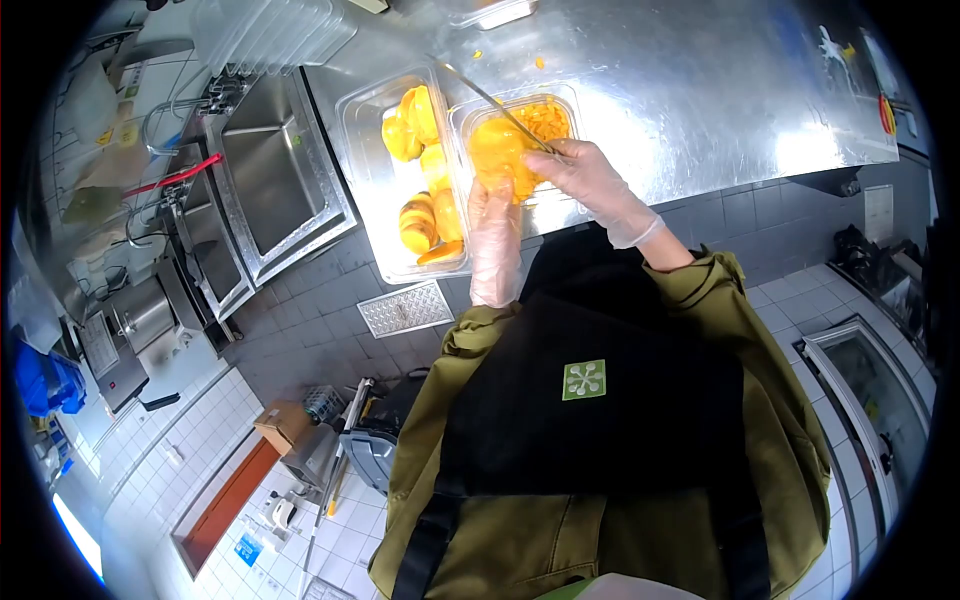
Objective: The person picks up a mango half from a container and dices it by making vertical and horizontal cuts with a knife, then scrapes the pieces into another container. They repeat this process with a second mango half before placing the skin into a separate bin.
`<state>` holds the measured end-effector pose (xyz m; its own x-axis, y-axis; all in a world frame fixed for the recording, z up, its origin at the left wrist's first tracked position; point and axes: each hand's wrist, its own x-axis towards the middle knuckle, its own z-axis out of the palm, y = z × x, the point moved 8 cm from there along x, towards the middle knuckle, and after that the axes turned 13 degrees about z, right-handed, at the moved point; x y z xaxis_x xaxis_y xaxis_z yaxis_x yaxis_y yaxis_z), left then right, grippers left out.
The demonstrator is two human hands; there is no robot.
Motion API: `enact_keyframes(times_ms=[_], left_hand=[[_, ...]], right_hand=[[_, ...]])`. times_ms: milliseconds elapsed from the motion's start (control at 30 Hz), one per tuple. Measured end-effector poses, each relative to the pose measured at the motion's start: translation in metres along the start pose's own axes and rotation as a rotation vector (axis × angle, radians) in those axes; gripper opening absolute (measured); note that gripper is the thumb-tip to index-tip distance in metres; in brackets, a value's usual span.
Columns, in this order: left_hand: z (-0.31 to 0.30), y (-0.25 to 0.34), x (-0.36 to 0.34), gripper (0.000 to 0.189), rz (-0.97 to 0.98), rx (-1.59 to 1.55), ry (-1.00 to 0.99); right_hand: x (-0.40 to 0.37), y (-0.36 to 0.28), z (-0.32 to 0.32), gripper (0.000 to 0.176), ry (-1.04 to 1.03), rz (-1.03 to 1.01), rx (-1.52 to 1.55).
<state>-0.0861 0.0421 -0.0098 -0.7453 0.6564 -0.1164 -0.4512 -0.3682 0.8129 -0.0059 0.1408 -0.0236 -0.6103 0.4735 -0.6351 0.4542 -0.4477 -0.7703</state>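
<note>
My left hand [495, 240], in a clear glove, holds a peeled yellow fruit piece [497, 150] over the counter edge. My right hand [590, 180], also gloved, grips a knife [490, 100] whose thin blade runs up and left across the fruit. Just behind the fruit stands a small clear container [560, 98] with diced yellow pieces. To its left, a larger clear tray [360, 130] carries several peeled yellow fruit halves.
The steel counter [680, 80] stretches to the right, with a few yellow scraps at the back. A steel sink [270, 170] with a faucet and red-handled sprayer lies left. Stacked clear containers [270, 30] stand behind it. My olive jacket and black apron fill the lower view.
</note>
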Motion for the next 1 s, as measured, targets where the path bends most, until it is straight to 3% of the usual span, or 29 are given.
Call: enact_keyframes(times_ms=[200,300,333,467,567,667,767,800,867,967,1000], left_hand=[[-0.011,-0.003,0.007,0.043,-0.057,0.582,-0.26],[-0.024,0.005,0.022,0.041,-0.114,0.371,-0.117],[-0.008,0.024,0.026,0.029,-0.067,0.373,-0.107],[-0.006,0.029,0.04,0.01,-0.233,0.584,-0.273],[-0.017,0.017,0.044,0.011,-0.259,0.49,-0.323],[-0.017,0.003,0.032,0.028,-0.347,0.25,-0.19],[0.019,-0.006,0.019,0.043,-0.423,-0.16,-0.192],[0.014,-0.01,0.016,0.051,-0.397,-0.153,-0.135],[0.008,-0.011,0.014,0.048,-0.373,-0.147,-0.071],[-0.008,-0.005,0.015,0.04,-0.351,-0.047,-0.006],[-0.014,-0.002,0.014,0.038,-0.346,0.002,0.012]], right_hand=[[-0.002,-0.012,-0.008,0.036,-0.101,-0.002,0.033],[-0.002,-0.023,-0.007,0.034,-0.227,-0.059,-0.018],[0.0,-0.025,-0.007,0.035,-0.259,-0.064,-0.062],[0.009,-0.03,-0.011,0.034,-0.31,-0.065,-0.168],[0.01,-0.03,-0.011,0.033,-0.315,-0.066,-0.127],[0.012,-0.029,-0.008,0.032,-0.323,-0.044,-0.09],[0.016,-0.02,0.0,0.032,-0.348,0.027,-0.076],[0.017,-0.019,0.005,0.032,-0.356,0.014,-0.047],[0.016,-0.021,0.004,0.033,-0.31,-0.037,-0.052],[0.017,-0.023,-0.013,0.039,-0.181,0.058,-0.282],[0.015,-0.027,-0.018,0.045,-0.108,-0.029,-0.108]])
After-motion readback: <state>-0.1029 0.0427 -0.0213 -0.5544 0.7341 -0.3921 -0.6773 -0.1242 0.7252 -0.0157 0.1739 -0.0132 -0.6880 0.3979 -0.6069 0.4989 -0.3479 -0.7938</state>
